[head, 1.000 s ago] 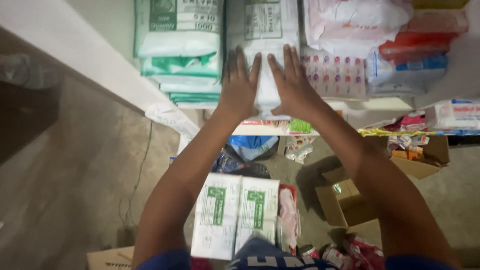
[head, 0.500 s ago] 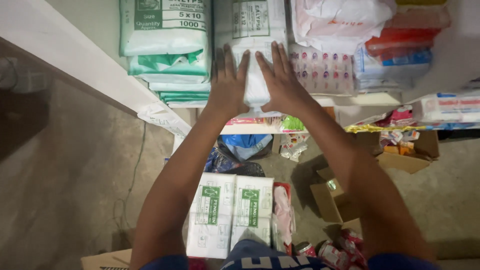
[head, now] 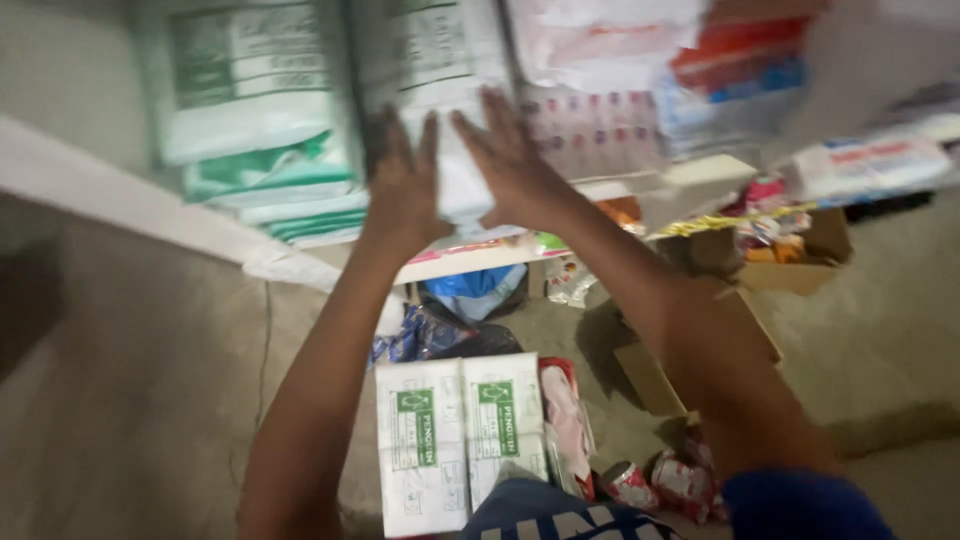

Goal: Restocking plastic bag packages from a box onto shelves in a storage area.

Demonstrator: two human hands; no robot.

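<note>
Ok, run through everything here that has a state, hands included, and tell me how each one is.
Left hand: open, flat against the white pack.
Right hand: open, fingers spread, flat on the same pack.
White pack: upright on the shelf, sealed.
Green and white packs: stacked beside it.
Two boxes: lying flat on the floor, closed.
Brown carton: open.

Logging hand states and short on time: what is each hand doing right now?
Left hand: open, fingers spread, flat against the white and green package on the shelf.
Right hand: open, flat on the same package; not gripping.
</note>
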